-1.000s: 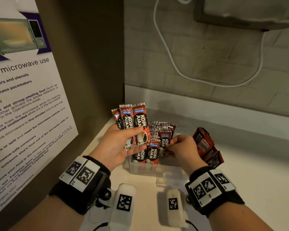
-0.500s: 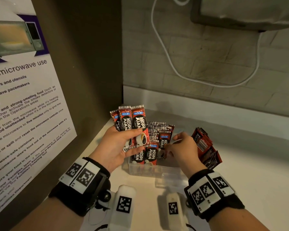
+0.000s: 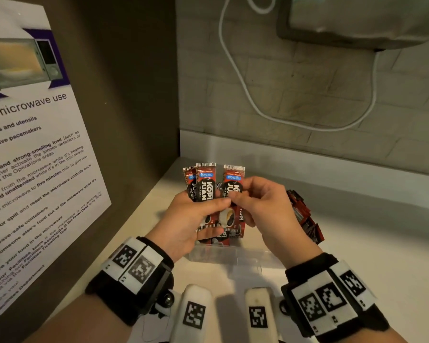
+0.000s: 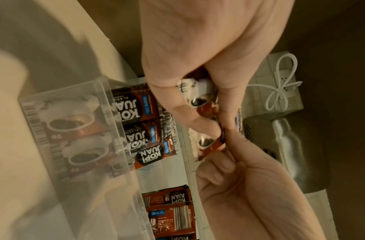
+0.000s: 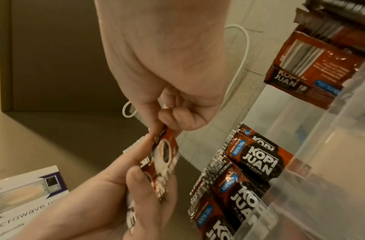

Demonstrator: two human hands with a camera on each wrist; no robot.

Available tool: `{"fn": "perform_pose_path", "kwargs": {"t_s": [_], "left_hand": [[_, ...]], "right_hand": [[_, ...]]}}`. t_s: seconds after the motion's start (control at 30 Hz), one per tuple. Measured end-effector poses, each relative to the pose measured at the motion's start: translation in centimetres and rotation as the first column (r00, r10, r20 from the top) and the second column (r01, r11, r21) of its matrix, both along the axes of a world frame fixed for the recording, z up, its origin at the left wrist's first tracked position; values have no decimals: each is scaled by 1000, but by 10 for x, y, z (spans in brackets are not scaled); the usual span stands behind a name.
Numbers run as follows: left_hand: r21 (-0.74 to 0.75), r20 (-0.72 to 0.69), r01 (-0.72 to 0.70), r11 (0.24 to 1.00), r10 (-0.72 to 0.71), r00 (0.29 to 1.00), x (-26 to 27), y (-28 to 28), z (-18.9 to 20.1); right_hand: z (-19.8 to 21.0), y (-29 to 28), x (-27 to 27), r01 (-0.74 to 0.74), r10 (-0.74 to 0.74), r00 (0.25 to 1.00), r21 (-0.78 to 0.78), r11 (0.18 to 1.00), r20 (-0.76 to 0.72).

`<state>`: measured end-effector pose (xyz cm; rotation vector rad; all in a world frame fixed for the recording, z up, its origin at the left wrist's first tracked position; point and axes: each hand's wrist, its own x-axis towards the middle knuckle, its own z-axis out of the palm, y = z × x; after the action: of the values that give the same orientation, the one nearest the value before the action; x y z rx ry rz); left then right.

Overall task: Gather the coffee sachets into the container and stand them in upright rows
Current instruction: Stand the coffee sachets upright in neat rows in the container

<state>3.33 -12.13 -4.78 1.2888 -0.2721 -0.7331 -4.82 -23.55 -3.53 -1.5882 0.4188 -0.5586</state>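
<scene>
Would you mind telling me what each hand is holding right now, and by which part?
The left hand grips a fan of coffee sachets around their lower halves. The right hand pinches the rightmost sachet at its middle.

Our left hand (image 3: 191,224): raised, fingers curled, thumb pressed across a fan of sachets (image 3: 204,185). Our right hand (image 3: 263,206): beside it, thumb and forefinger pinching the rightmost sachet (image 3: 233,179).

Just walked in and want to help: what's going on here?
A person is sorting Kopi Juan coffee sachets into a clear plastic container. The left hand holds a small fan of sachets above it while the right hand pinches one sachet. Some stand inside; a loose pile waits beside it.
</scene>
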Motion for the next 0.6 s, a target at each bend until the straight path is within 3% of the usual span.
{"fn": "perform_pose_path", "kwargs": {"t_s": [0.1,0.2,0.27,0.33,0.43,0.6], "left_hand": [[-45,-117,-23,999,18,993,5,3,4],[-112,-214,-90,990,65,975,11,8,9],[-119,-209,-114,986,87,974,14,10,9],[-117,-177,-100,988,79,981,15,12,9],[-93,-114,-80,992,69,991,14,15,9],[-39,-44,-81,996,79,996,14,19,5]], "right_hand": [[-6,-11,1,167,-168,985,15,986,29],[-19,-28,4,374,-386,922,-212,903,-13],[-25,-34,3,360,-418,902,-348,866,-108],[-34,-35,4,271,-378,893,-379,885,-245],[-49,-38,10,167,-317,855,-359,918,-411],[-62,-46,21,164,-257,832,-224,961,-492]]}}
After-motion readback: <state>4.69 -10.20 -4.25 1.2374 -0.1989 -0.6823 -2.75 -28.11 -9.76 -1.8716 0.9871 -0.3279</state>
